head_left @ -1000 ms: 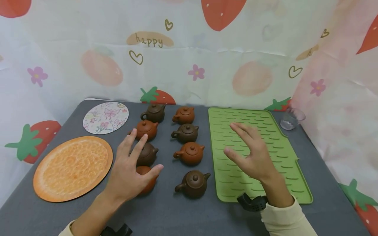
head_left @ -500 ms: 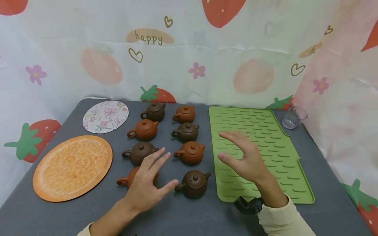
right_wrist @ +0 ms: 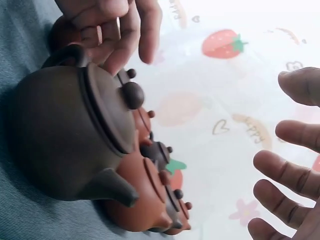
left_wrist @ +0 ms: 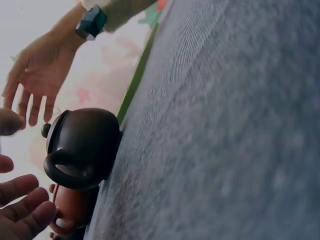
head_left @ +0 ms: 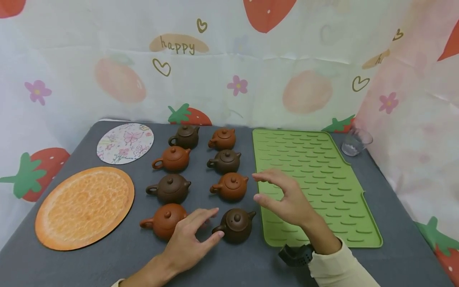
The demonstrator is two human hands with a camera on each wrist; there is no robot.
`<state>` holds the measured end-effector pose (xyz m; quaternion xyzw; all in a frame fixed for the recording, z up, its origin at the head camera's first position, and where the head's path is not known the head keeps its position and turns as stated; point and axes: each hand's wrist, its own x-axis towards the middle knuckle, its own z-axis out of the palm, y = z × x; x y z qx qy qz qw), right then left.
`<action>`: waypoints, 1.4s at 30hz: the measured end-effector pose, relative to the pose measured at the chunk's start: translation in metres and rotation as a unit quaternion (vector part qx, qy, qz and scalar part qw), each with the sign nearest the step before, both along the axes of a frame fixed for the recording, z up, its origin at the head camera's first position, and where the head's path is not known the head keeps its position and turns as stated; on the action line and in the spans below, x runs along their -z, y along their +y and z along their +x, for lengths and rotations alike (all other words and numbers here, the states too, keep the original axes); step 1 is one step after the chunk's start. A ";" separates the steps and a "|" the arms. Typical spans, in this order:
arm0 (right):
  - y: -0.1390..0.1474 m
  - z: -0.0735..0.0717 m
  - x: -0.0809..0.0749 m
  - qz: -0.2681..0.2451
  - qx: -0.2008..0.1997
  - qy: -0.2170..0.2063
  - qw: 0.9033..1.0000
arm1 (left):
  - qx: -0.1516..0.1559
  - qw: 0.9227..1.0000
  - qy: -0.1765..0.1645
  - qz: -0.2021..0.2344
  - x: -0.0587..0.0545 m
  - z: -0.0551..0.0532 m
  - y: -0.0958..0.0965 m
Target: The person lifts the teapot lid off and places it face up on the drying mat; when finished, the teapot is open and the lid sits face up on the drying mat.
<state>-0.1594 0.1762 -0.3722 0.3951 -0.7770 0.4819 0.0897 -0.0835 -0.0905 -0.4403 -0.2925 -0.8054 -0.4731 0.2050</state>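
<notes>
Nearest to me stands a dark brown teapot (head_left: 237,229), upright on the grey cloth, its handle pointing left. My left hand (head_left: 190,244) hovers at that handle, thumb and fingers spread apart with nothing between them. A reddish-brown teapot (head_left: 165,223) is partly hidden behind the left hand. My right hand (head_left: 285,199) is held over the left edge of the green mat (head_left: 322,191), fingers extended towards the teapots and holding nothing. In the right wrist view, the dark teapot (right_wrist: 60,135) lies between the left fingers (right_wrist: 120,42) and the right fingers (right_wrist: 290,172).
Several more teapots, dark and reddish, form two columns behind, including a reddish one (head_left: 233,186) and a dark one (head_left: 171,189). At left lie a round bread-patterned mat (head_left: 86,207) and a smaller floral disc (head_left: 125,143). A clear cup (head_left: 355,142) stands at the far right.
My left hand has moved right and towards me, from over the left column of teapots to the near dark teapot's handle. My right hand has shifted left and nearer, towards the teapots.
</notes>
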 end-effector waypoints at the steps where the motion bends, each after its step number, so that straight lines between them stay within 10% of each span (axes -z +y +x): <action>1: -0.001 0.000 0.001 -0.001 -0.005 -0.004 1.000 | 0.001 1.000 -0.004 0.006 0.001 0.001 0.000; 16: -0.018 0.004 0.026 0.044 -0.070 -0.013 0.997 | 0.034 0.992 -0.114 0.053 0.020 0.004 0.001; 32: -0.025 0.009 0.029 0.145 -0.099 -0.084 0.981 | 0.024 0.990 -0.132 0.037 0.021 0.002 0.001; 42: -0.023 0.007 0.029 0.160 -0.094 -0.056 0.981 | 0.024 0.991 -0.126 0.040 0.024 0.000 0.002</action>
